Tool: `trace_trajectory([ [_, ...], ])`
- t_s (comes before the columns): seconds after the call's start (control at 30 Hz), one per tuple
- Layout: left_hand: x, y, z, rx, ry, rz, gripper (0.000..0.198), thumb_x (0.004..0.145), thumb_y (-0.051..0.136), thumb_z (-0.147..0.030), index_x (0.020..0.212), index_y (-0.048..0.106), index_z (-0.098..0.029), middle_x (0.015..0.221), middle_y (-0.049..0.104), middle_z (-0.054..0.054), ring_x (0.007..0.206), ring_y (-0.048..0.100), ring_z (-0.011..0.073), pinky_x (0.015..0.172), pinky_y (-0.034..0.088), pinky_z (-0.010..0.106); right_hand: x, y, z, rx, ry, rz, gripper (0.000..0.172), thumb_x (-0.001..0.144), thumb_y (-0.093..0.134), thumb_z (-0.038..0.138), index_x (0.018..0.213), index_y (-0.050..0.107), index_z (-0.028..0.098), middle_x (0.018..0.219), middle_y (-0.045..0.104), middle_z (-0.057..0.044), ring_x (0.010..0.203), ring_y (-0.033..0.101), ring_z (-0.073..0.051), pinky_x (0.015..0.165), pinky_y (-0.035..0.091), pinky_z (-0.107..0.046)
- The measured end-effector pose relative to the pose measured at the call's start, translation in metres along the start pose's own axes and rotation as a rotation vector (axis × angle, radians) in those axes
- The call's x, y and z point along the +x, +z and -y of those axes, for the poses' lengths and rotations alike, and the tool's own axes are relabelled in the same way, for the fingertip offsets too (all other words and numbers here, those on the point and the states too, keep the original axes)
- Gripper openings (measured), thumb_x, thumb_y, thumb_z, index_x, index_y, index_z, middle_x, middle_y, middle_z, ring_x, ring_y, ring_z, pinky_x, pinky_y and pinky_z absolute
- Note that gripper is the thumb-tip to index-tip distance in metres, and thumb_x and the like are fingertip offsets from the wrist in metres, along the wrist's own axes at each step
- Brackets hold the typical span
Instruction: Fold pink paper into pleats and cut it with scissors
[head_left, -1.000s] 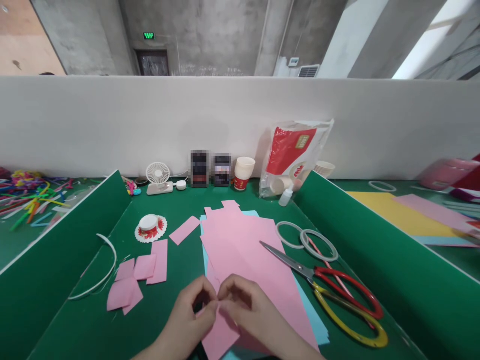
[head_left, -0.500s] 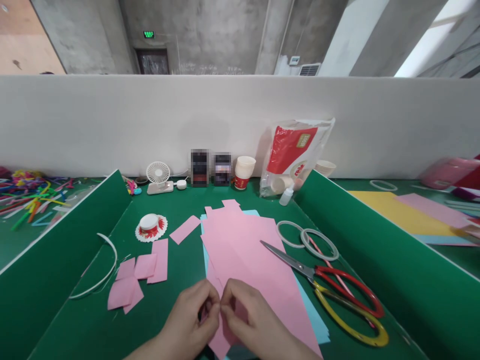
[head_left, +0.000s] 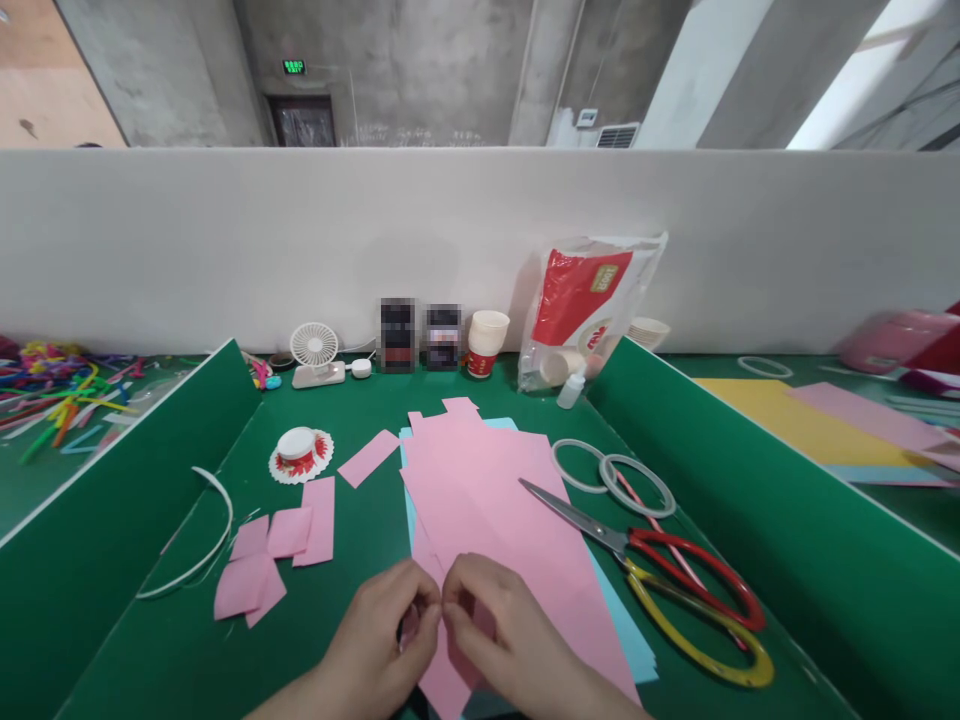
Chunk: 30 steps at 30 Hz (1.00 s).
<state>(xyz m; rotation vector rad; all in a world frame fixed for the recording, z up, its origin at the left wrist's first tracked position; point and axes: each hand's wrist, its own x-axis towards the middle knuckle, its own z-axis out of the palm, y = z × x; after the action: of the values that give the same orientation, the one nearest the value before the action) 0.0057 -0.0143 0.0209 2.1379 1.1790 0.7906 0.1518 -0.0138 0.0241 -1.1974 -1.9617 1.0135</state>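
Note:
My left hand [head_left: 386, 625] and my right hand [head_left: 491, 625] meet at the fingertips over the near end of the pink sheets [head_left: 495, 500]. Both are closed in a pinch on a piece of pink paper [head_left: 448, 685], most of it hidden by my fingers. Light blue sheets [head_left: 626, 630] show from beneath the pink ones. To the right, scissors [head_left: 619, 545] with one red and one yellow handle lie partly open, blades over the paper. Small cut pink pieces [head_left: 289, 533] lie to the left, some overlapping.
Rings of tape [head_left: 637, 487] lie by the right green divider [head_left: 720, 520]. A small red-and-white paper hat shape [head_left: 300, 455] sits left. Along the back stand a fan [head_left: 315, 350], paper cups [head_left: 486, 345], a plastic bag [head_left: 589, 310] and a small bottle [head_left: 571, 389]. A white curved strip [head_left: 217, 540] lies left.
My hands stay pinched together in nearly the same place. The pink paper under them shows a little wider toward the right. The view has shifted very slightly.

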Motion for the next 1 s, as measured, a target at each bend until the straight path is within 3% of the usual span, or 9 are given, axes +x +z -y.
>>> trace_trajectory([
  [0.2, 0.0004, -0.0001, -0.0021, -0.054, -0.020, -0.023, 0.016, 0.071, 0.038, -0.009, 0.059, 0.043, -0.020, 0.053, 0.045, -0.004, 0.047, 0.044, 0.0104, 0.045, 0.035, 0.018, -0.0018, 0.0094, -0.0031, 0.034, -0.068, -0.096, 0.014, 0.068, 0.036, 0.011, 0.058, 0.036, 0.020, 0.056, 0.043, 0.003, 0.053, 0.043, -0.012, 0.050, 0.033, -0.022],
  [0.47, -0.0023, 0.0006, 0.0015, -0.056, -0.026, 0.003, 0.016, 0.076, 0.037, -0.015, 0.062, 0.043, -0.019, 0.056, 0.046, -0.002, 0.050, 0.044, 0.0117, 0.047, 0.035, 0.021, -0.0018, 0.0099, -0.0039, 0.056, -0.048, -0.118, 0.013, 0.069, 0.037, 0.014, 0.058, 0.037, 0.020, 0.056, 0.044, 0.002, 0.052, 0.043, -0.012, 0.049, 0.034, -0.022],
  [0.7, 0.0051, 0.0008, -0.0033, -0.289, -0.236, 0.041, 0.017, 0.078, 0.041, -0.029, 0.067, 0.049, -0.019, 0.062, 0.052, -0.002, 0.060, 0.050, 0.0136, 0.058, 0.040, 0.022, 0.0016, 0.0074, -0.0048, 0.225, 0.134, -0.202, 0.011, 0.072, 0.041, 0.017, 0.062, 0.045, 0.018, 0.058, 0.049, 0.001, 0.056, 0.047, -0.012, 0.053, 0.039, -0.023],
  [0.83, 0.0056, 0.0015, -0.0029, -0.261, -0.266, -0.007, 0.021, 0.078, 0.041, -0.030, 0.062, 0.049, -0.018, 0.057, 0.050, -0.003, 0.056, 0.048, 0.0130, 0.055, 0.038, 0.022, 0.0047, 0.0065, -0.0056, 0.310, 0.189, -0.134, 0.014, 0.074, 0.044, 0.023, 0.066, 0.053, 0.017, 0.063, 0.055, -0.001, 0.061, 0.050, -0.014, 0.057, 0.040, -0.024],
  [1.0, 0.0054, 0.0015, -0.0015, -0.292, -0.272, 0.002, 0.020, 0.077, 0.043, -0.029, 0.062, 0.050, -0.018, 0.058, 0.052, -0.003, 0.056, 0.048, 0.0130, 0.055, 0.037, 0.021, 0.0059, 0.0056, -0.0077, 0.450, 0.239, -0.108, 0.014, 0.071, 0.050, 0.027, 0.061, 0.052, 0.016, 0.058, 0.050, 0.002, 0.057, 0.047, -0.012, 0.055, 0.037, -0.023],
])
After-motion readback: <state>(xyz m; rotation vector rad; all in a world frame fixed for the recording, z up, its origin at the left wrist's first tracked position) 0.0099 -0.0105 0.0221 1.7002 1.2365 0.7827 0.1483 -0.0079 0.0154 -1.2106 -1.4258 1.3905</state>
